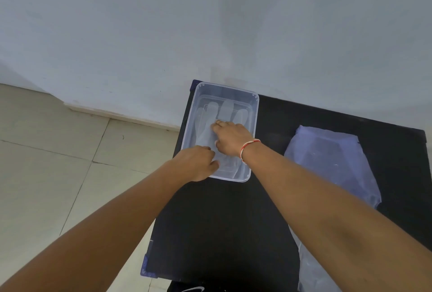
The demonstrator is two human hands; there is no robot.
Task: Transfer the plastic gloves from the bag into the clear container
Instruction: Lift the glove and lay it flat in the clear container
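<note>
- Clear container (255, 114), rectangular with rounded corners, sits at the far left corner of the black table (224, 221), just beside the wall.
- Plastic glove (225, 110) lies flat inside the container, translucent, fingers pointing toward the wall.
- Right hand (230, 138) is inside the container, palm down, fingers curled onto the glove; grip cannot be confirmed (a red-and-white thread band (247, 149) circles the wrist).
- Left hand (197, 163) rests at the container's near left rim, fingers bent inward and hidden; hold undetermined.
- Bag (332, 163), thin crinkled film, lies flat to the right, well apart from the container.
- Floor (58, 151): pale tiles. Wall (210, 23): plain, off-white.
</note>
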